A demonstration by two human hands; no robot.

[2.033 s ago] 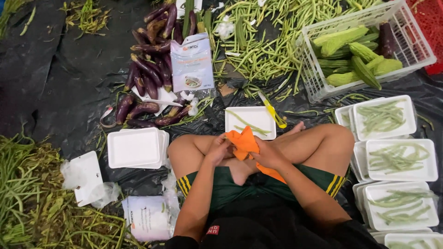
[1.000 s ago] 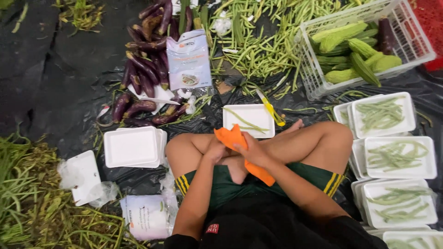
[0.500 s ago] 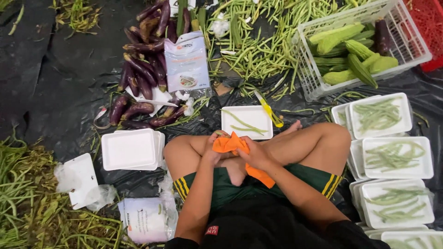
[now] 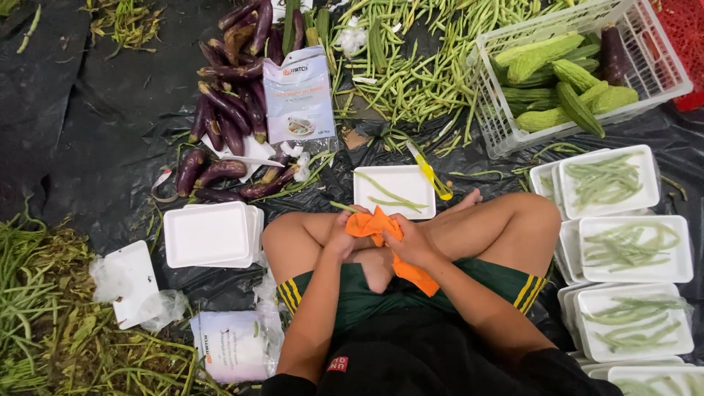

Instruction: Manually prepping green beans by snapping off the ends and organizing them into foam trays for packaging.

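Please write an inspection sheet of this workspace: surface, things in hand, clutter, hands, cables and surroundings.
Surface: black plastic sheet on the ground.
Things in hand: orange cloth, held over the crossed legs.
Clutter: foam tray with a few green beans; stack of empty trays; filled trays; yellow knife.
Hands: left hand and right hand both grip the cloth.
Cables: nothing seen.
Surroundings: eggplants, loose green beans, white crate of gourds.
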